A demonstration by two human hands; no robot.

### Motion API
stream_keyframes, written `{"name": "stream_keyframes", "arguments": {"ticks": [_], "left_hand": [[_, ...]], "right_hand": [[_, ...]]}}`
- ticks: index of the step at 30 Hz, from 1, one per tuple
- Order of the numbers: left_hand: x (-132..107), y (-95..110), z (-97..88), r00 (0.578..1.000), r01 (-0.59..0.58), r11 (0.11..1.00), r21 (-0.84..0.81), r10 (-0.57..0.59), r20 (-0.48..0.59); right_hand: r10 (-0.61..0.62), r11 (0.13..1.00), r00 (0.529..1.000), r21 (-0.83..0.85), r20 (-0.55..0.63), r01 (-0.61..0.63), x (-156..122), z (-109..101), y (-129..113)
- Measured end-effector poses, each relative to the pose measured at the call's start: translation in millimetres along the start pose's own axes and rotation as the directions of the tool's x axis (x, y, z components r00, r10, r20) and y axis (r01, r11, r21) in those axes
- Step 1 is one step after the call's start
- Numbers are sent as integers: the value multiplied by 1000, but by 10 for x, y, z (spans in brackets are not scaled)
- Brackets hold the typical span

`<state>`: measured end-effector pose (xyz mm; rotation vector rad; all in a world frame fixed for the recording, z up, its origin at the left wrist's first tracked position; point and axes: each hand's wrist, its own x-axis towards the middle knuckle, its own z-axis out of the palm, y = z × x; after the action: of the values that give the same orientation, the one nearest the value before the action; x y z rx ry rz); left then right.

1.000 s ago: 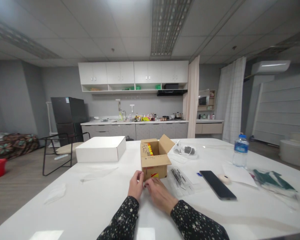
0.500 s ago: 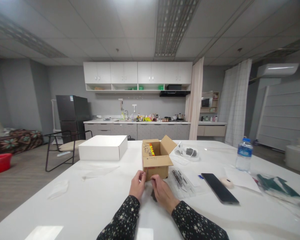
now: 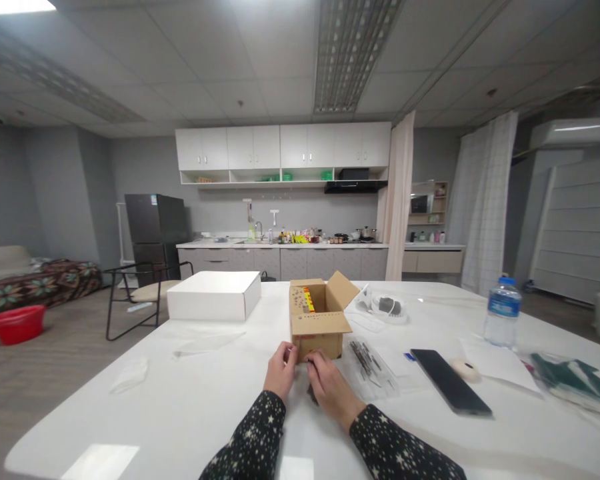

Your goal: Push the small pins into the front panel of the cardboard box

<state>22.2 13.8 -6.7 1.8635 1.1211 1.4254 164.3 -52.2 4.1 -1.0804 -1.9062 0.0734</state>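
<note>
An open cardboard box [image 3: 320, 345] stands on the white table, its flaps folded out and a red and yellow label on one flap. Just in front of it, my left hand [image 3: 281, 371] has its thumb and fingers closed in a pinch. Beside it, my right hand [image 3: 333, 387] is also pinched, with a tiny dark bit at its fingertips that is too small to name. Partly hidden under my right palm lies a small dark thing [image 3: 312, 395]. Right of the box, a clear plastic pack [image 3: 373, 369] holds several thin metal pieces.
A white box [image 3: 214, 297] sits at the back left of the table [image 3: 180, 413]. Toward the right are a black phone [image 3: 451, 381], a water bottle [image 3: 503, 313], a coiled white cable [image 3: 391, 308], paper and a green packet [image 3: 575, 377]. Thin plastic scraps [image 3: 131, 375] lie left.
The whole scene has shifted slightly right as my head turned a little left. Both hands keep their pinch in front of the box, with hardly any movement relative to it.
</note>
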Motion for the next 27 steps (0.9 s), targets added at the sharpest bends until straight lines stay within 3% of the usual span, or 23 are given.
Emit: {"name": "stream_keyframes", "arguments": {"ticks": [16,27], "left_hand": [[-11,25,1,1000,20,1000,-11,-20,15],[-11,-17,2,998,28,1000,14,-29,48]], "right_hand": [[-77,996,997,53,-8,77,16,-61,-21],[-28,999,1000,-19,-14,27,17,-39,-45]]}}
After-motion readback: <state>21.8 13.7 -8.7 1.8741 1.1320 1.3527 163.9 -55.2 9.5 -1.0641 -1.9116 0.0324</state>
